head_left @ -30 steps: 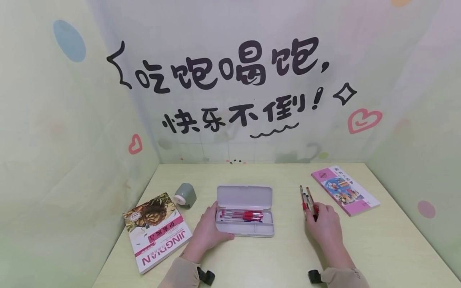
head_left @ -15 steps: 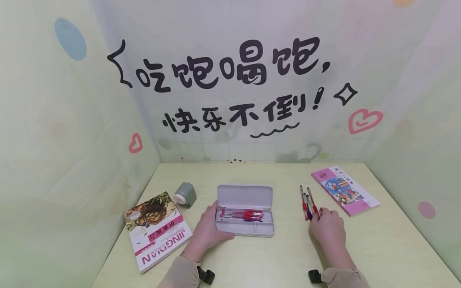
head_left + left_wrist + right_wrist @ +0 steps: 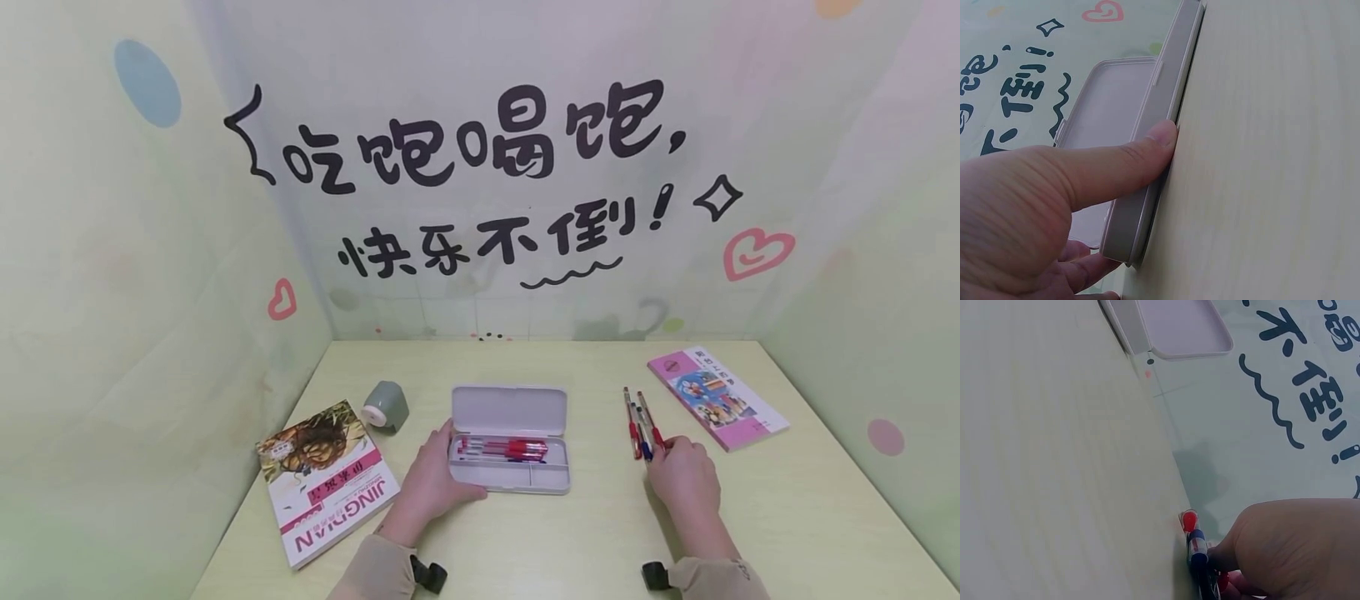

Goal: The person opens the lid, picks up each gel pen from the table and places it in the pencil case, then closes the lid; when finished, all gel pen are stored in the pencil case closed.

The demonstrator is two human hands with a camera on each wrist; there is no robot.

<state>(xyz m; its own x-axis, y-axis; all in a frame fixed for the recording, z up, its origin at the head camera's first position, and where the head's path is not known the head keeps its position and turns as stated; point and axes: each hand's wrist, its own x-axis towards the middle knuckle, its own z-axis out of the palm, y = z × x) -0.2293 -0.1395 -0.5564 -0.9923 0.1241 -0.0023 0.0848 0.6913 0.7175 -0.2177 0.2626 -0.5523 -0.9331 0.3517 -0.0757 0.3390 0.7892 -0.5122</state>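
My left hand [image 3: 437, 482] holds the left end of an open pencil case [image 3: 551, 477]. In the left wrist view its thumb [image 3: 1147, 150] lies along the case's front wall, with fingers behind the end. Several red-ended pens [image 3: 517, 448] lie in the case's back compartment. To the right, my right hand [image 3: 684, 479] pinches the near end of a red pen [image 3: 656, 434]. Beside that one lie a blue pen [image 3: 644, 451] and another red pen [image 3: 635, 440]. In the right wrist view the fingertips are partly hidden behind the hand and pens.
A book with a brown picture [image 3: 330, 492] lies at the left. Behind it stands a grey-green pencil sharpener [image 3: 388, 406]. A pink and white booklet [image 3: 716, 398] lies at the back right. Printed cloth walls [image 3: 480, 308] border the table [image 3: 555, 550] on three sides.
My right hand has drawn back slightly toward me and to the right, from round the pens to the near end of one. The left hand and the case have not moved.
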